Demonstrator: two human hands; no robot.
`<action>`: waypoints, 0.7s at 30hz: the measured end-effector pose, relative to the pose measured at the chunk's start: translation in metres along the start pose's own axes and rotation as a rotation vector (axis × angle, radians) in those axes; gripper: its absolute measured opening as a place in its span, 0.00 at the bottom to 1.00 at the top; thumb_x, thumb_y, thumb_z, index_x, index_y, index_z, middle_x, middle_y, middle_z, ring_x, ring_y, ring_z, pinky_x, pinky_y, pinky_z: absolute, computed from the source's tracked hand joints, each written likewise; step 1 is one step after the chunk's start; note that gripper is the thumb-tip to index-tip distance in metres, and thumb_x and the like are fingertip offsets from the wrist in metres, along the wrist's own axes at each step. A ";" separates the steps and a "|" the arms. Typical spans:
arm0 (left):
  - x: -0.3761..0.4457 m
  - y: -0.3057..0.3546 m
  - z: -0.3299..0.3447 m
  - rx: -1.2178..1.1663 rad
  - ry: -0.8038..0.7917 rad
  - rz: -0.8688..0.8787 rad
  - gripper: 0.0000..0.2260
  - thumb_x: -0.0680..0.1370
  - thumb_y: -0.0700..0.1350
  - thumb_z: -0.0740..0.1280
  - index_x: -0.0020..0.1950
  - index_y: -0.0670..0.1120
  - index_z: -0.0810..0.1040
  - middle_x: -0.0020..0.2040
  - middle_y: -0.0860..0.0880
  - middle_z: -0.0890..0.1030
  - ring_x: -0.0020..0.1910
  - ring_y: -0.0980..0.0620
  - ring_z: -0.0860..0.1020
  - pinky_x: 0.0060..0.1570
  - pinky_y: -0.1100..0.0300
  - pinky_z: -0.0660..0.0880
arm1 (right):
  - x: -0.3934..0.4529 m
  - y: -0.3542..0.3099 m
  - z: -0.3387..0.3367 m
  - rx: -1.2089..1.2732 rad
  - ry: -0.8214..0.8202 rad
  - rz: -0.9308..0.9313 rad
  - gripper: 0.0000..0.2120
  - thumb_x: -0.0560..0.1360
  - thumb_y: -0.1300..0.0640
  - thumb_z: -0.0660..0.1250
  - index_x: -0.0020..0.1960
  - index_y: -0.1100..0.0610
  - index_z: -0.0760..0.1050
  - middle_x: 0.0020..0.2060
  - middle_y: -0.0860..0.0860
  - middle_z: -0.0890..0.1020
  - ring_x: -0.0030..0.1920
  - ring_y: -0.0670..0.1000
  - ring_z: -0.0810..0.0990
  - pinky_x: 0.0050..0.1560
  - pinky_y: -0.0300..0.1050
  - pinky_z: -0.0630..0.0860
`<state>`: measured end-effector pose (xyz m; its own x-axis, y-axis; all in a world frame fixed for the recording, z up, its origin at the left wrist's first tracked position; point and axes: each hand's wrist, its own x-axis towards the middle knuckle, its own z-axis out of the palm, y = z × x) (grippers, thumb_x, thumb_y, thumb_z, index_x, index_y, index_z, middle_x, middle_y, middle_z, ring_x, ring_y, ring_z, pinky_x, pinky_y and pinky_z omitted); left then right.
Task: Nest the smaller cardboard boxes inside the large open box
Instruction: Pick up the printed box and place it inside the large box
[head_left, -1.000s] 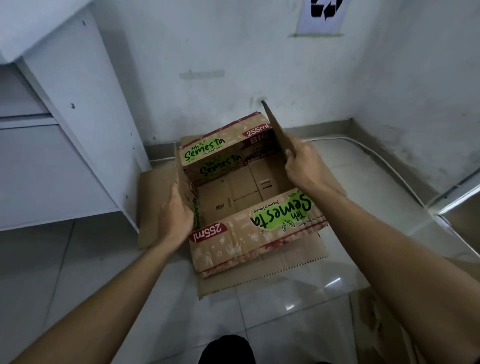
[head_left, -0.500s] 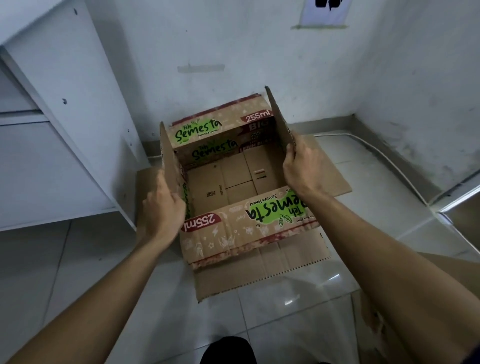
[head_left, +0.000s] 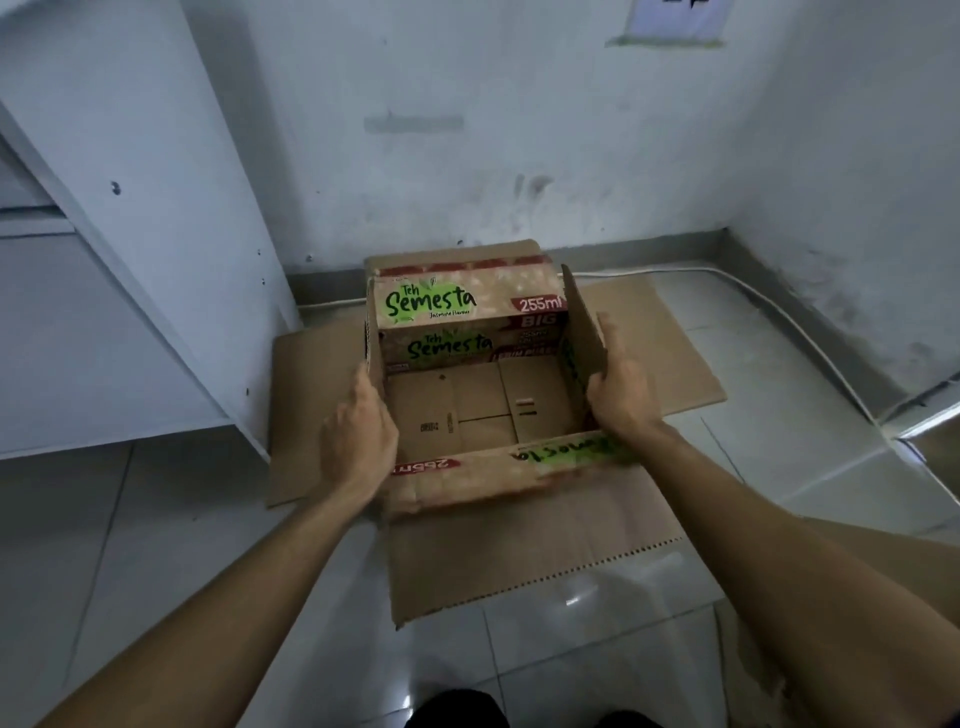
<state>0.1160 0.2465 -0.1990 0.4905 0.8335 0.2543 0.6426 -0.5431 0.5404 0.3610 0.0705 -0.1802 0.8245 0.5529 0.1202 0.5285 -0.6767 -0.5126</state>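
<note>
The left hand (head_left: 358, 441) grips the left wall of the printed box (head_left: 478, 395), and the right hand (head_left: 621, 392) grips its right flap. The box stands open on flat cardboard (head_left: 519, 561) on the floor (head_left: 156, 545), empty inside. I judge the nesting has hardly begun.

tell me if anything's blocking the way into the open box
Nothing visible does. The open Teh Semesta box is empty down to its floor; the left hand and right hand hold its side flaps upright, clear of the opening.
</note>
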 end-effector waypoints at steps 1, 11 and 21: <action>0.002 -0.004 0.007 0.013 0.000 -0.007 0.18 0.81 0.41 0.56 0.71 0.39 0.66 0.36 0.46 0.76 0.28 0.49 0.73 0.27 0.57 0.70 | 0.006 0.005 0.005 -0.015 -0.020 -0.040 0.41 0.75 0.69 0.60 0.80 0.44 0.47 0.56 0.61 0.80 0.46 0.61 0.82 0.45 0.61 0.82; -0.003 -0.050 0.055 0.315 -0.333 -0.025 0.38 0.77 0.37 0.62 0.80 0.47 0.42 0.79 0.41 0.40 0.77 0.40 0.38 0.76 0.43 0.46 | 0.033 0.042 0.040 -0.614 -0.210 -0.084 0.34 0.70 0.58 0.67 0.75 0.60 0.66 0.75 0.59 0.62 0.76 0.60 0.57 0.75 0.62 0.55; -0.013 -0.014 0.042 0.404 -0.439 -0.063 0.30 0.78 0.52 0.58 0.78 0.42 0.55 0.79 0.38 0.42 0.77 0.39 0.39 0.74 0.41 0.42 | -0.005 0.053 0.034 -0.555 -0.342 -0.036 0.36 0.80 0.41 0.51 0.81 0.58 0.46 0.80 0.58 0.40 0.79 0.57 0.35 0.77 0.59 0.36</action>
<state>0.1252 0.2391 -0.2436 0.5865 0.7920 -0.1696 0.8089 -0.5617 0.1740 0.3784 0.0481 -0.2367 0.7416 0.6418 -0.1951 0.6563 -0.7544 0.0130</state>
